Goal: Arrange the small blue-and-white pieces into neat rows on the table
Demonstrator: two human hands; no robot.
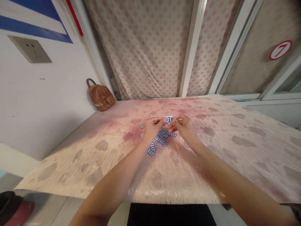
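Both hands meet above the middle of the table, holding a small white card with blue markings between them. My left hand pinches its left side with thumb and fingers. On the right side, my right hand has its thumb and fingertips closed on the same card. Below the hands lies a loose pile of small blue-and-white striped pieces, some overlapping. My left hand and wrist hide part of this pile. A few pieces show to the left of that hand.
A patterned cloth covers the table. A small brown backpack stands at the back left corner against the wall. Behind the table hang dotted curtains at a white frame. A wall socket is at the left.
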